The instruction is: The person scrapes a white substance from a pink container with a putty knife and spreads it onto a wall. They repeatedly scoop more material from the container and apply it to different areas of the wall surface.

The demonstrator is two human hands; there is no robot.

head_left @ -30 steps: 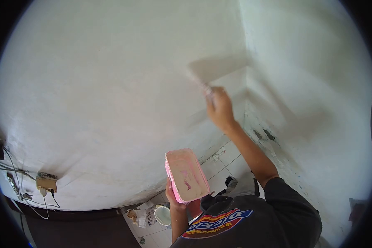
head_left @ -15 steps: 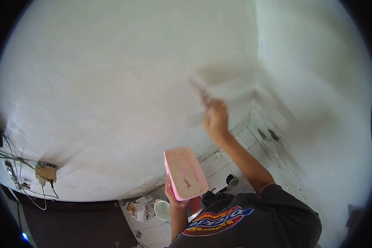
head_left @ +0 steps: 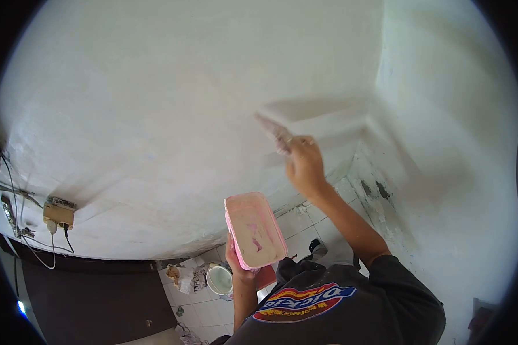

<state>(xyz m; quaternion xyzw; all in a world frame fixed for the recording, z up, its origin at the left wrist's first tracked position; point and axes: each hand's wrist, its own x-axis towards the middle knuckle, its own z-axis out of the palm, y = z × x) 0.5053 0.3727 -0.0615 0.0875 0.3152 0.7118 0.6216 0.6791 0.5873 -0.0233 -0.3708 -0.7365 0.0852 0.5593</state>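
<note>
My right hand [head_left: 307,167] is closed around the handle of a flat, tapered tool [head_left: 273,131], smeared whitish-pink. Its thin tip points up and left at the white wall [head_left: 155,98]. Blur hides whether it is a brush or a scraper, and contact with the wall cannot be made out. Lower down, my left hand [head_left: 236,260] grips a pink rectangular plastic tub [head_left: 227,221] from its left side and underneath. Pale, thick paint or paste coats the inside of the tub, with a pink patch of the bottom showing through.
A second wall [head_left: 443,144] meets the first at a corner on the right, its base peeling. Cables hang from a power socket box [head_left: 58,214] at left. Below are a dark brown panel [head_left: 98,299], a white bucket [head_left: 219,279], a crumpled bag [head_left: 191,278] and floor tiles [head_left: 201,313].
The tool's tip has swung slightly left and down, and my right hand has shifted little. The tub sits a little higher and further left in view. The camera has turned slightly.
</note>
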